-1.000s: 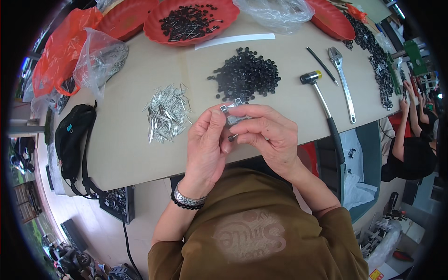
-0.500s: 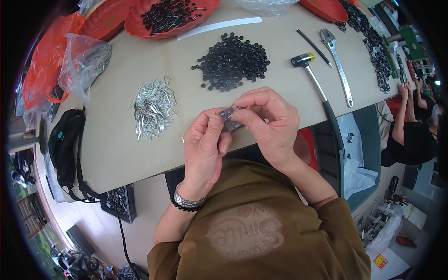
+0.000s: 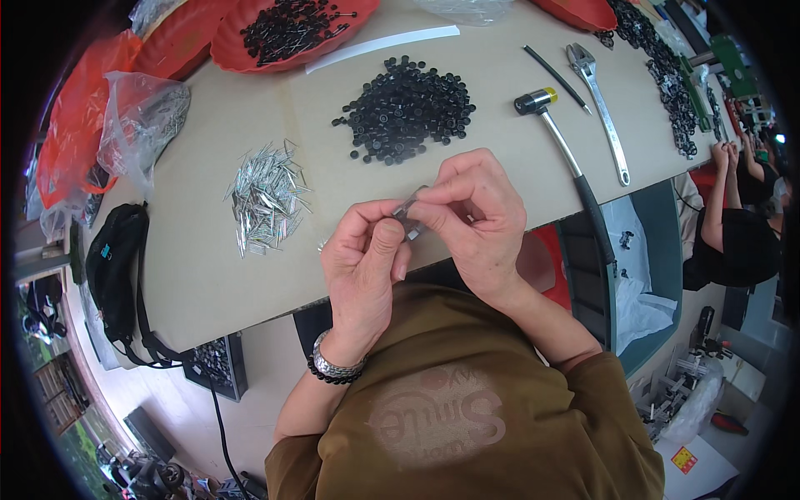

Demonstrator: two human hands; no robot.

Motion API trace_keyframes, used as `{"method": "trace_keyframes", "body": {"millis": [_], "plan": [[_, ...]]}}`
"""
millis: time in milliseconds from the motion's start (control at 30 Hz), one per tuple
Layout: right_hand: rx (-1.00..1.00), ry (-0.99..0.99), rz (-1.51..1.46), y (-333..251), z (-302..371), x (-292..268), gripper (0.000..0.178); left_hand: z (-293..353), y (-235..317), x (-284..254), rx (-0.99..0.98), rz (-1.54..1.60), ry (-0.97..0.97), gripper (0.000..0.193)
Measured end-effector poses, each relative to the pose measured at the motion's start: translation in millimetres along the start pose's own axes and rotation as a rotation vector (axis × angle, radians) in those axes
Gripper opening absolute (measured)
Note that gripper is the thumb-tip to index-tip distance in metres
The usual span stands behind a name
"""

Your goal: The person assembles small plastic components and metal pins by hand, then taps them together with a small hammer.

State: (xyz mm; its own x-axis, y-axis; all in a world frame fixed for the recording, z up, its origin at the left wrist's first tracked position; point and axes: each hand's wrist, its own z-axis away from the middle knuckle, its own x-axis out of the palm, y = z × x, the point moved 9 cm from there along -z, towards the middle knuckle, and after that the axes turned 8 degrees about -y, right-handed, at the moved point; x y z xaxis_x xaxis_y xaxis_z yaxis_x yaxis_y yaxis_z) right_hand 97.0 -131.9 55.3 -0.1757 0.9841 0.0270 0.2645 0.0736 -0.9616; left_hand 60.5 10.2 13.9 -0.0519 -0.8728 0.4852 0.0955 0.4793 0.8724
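A small grey part (image 3: 405, 213), blocky and partly covered by fingers, is held between my two hands above the table's near side. My left hand (image 3: 360, 258) is closed on it from the left, thumb bent against the fingers. From the right, my right hand (image 3: 483, 221) pinches its upper end between thumb and forefinger; whether a tiny pin is also in that pinch is hidden. Beyond my hands lies a heap of small round black caps (image 3: 408, 112). To the left of it is a pile of thin silvery metal pins (image 3: 265, 200).
A rubber-headed hammer (image 3: 567, 142), an adjustable wrench (image 3: 602, 117) and a thin black rod (image 3: 557, 79) lie to the right. A red dish (image 3: 223, 52) with black-headed pins stands far left, near plastic bags (image 3: 142, 125) and a black pouch (image 3: 117, 258). A green bin (image 3: 662, 267) stands right.
The grey part has tilted and shows more edge-on between my fingers. Both hands keep their hold with small finger shifts. The whole view has slid slightly.
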Motion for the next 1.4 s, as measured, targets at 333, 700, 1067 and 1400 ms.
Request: {"method": "trace_keyframes", "body": {"millis": [333,700,1067,1400], "plan": [[0.127,-0.106,-0.225,9.4,-6.2,-3.9,0.026,0.4,8.8,-4.3,0.031,-0.074,0.009,0.027],[-0.223,-0.217,0.392,-34.7,-20.9,6.6,0.019,-6.4,-0.9,-6.6,-0.074,0.099,0.040,0.023],[-0.332,-0.470,0.751,-54.1,-38.5,36.4,0.016,-11.2,17.0,-9.7,-0.001,0.008,0.029,0.018],[-0.196,-0.306,0.715,-20.7,-215.3,47.3,0.028,-43.4,44.5,-64.5,-0.052,-0.105,0.203,0.020]]}}
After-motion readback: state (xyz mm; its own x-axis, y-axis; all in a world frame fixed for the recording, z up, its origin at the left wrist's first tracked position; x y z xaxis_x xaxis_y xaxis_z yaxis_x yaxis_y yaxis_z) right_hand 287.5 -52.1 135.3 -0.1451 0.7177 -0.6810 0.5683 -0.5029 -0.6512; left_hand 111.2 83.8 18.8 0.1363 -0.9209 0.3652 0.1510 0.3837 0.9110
